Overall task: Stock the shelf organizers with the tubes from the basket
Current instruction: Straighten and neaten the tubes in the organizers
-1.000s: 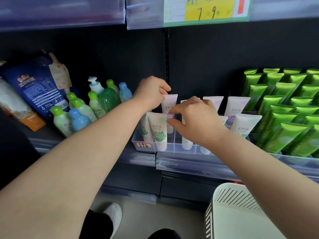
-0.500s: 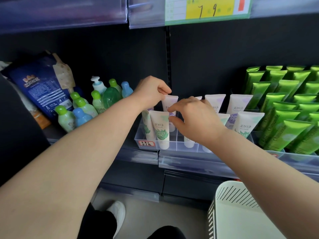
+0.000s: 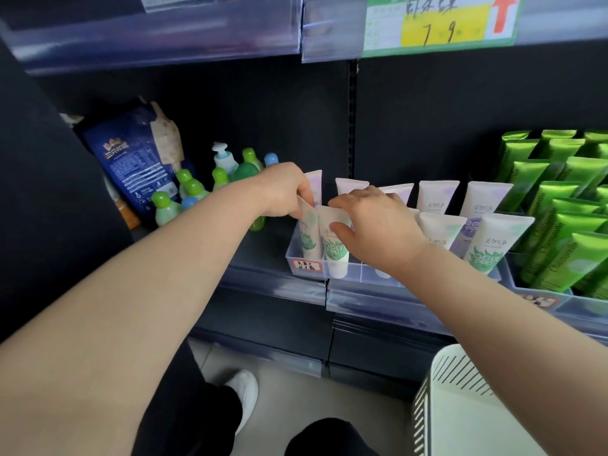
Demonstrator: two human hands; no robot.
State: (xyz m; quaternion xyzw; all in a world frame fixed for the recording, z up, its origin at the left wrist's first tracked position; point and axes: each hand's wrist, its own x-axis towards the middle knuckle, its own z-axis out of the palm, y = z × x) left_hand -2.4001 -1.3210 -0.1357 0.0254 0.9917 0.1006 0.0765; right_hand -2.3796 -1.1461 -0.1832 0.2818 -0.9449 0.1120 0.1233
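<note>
The left hand [image 3: 283,190] has dropped forward to pinch the leftmost green-leaf tube [image 3: 308,240], the right hand's [image 3: 373,227] fingers [image 3: 345,200] pinching the neighbouring tube [image 3: 335,253] in the organizer [image 3: 357,274]

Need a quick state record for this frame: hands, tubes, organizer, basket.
left hand: pinches top of back tube
right hand: pinches top of front tube
both tubes: white with green print, standing in left end of clear organizer
basket: lower right, contents not visible
neighbours: green tubes to the right, small bottles to the left
</note>
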